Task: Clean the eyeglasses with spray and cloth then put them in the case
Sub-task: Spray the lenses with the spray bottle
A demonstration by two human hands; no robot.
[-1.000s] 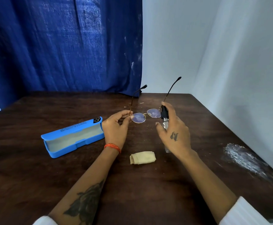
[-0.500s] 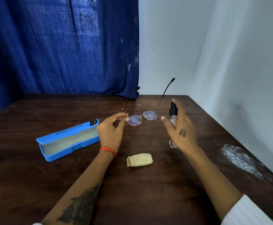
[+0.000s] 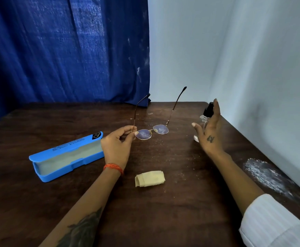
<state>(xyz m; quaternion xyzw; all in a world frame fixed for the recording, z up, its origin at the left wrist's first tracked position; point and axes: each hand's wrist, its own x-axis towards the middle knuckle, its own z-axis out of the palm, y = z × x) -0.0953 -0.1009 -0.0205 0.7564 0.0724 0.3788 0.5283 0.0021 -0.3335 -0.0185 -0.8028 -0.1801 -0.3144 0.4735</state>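
Observation:
Thin gold-rimmed eyeglasses (image 3: pixel 160 129) are held above the dark wooden table (image 3: pixel 163 220), temples unfolded and pointing away from me. My left hand (image 3: pixel 117 147) pinches them at the left hinge. A small clear spray bottle (image 3: pixel 208 110) with a black pump top stands upright at the right, partly hidden behind my right hand (image 3: pixel 210 134). That hand is flat with fingers stretched out beside the bottle, not wrapped around it. A folded yellow cloth (image 3: pixel 150 178) lies near me between my forearms. The blue case (image 3: pixel 65 157) lies open on the left, its pale lining showing.
A white powdery smear (image 3: pixel 267 175) marks the table near its right edge, which runs along the white wall. A blue curtain (image 3: pixel 65 50) hangs behind the far edge. Small crumbs dot the wood around the glasses.
My right hand carried the spray bottle rightward away from the lenses, set it upright and uncurled its fingers. My left hand kept the glasses in nearly the same spot.

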